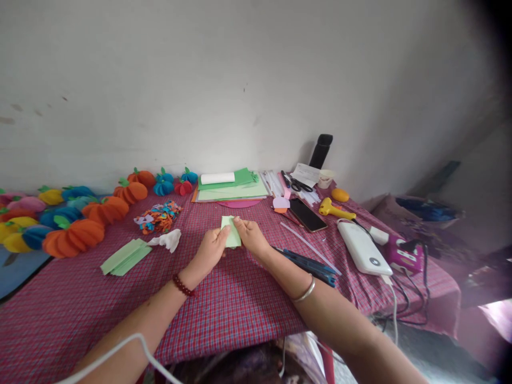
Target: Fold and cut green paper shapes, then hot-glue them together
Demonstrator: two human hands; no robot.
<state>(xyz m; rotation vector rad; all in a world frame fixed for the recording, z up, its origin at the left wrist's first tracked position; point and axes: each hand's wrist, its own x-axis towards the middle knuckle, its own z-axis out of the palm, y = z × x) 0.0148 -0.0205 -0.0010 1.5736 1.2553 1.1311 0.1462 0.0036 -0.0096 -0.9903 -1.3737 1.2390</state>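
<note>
Just above the checked tablecloth, both my hands grip a small pale green paper stack [230,233], one at each side. My left hand [214,244] pinches its left edge, thumb on the front face. On the other side my right hand [251,234] presses its thumb near the top right corner. The fingers behind the paper are mostly hidden. To the left lies a pile of light green paper strips [127,257], with a crumpled white tissue [168,240] beside it.
Paper pumpkins [74,237] line the back left, near a heap of colourful scraps [159,216]. Green paper sheets [236,189] lie at the back. On the right are scissors [301,184], a phone [308,215], a yellow glue gun [336,208] and a white power bank [363,248] with cables.
</note>
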